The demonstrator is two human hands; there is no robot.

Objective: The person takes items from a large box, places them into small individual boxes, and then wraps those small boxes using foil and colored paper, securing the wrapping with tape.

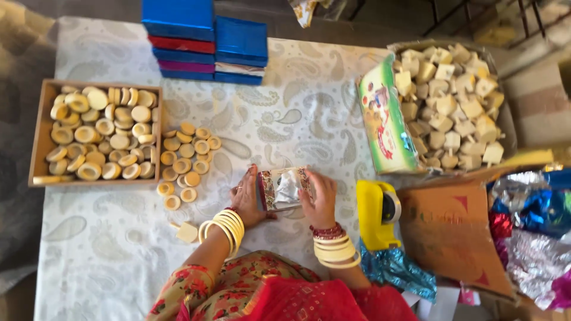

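I see the paisley cloth [285,119] covering the table. At 2 o'clock, a cardboard box [386,128] of pale wooden blocks [452,101]. At 9 o'clock, a wooden tray [41,134] heaped with cream rings [98,134], more spilled just beside it. At 12 o'clock, stacked blue boxes [205,38]. At 4 o'clock, a brown card sheet [449,229], crumpled foil [529,223] past it, and a yellow tape dispenser [377,214]. Centre, just below middle: a small patterned box [284,188] (white paper inside). My left hand [247,199] grips its left end, right hand [320,196] clamps the right end; both wrists carry bangles.
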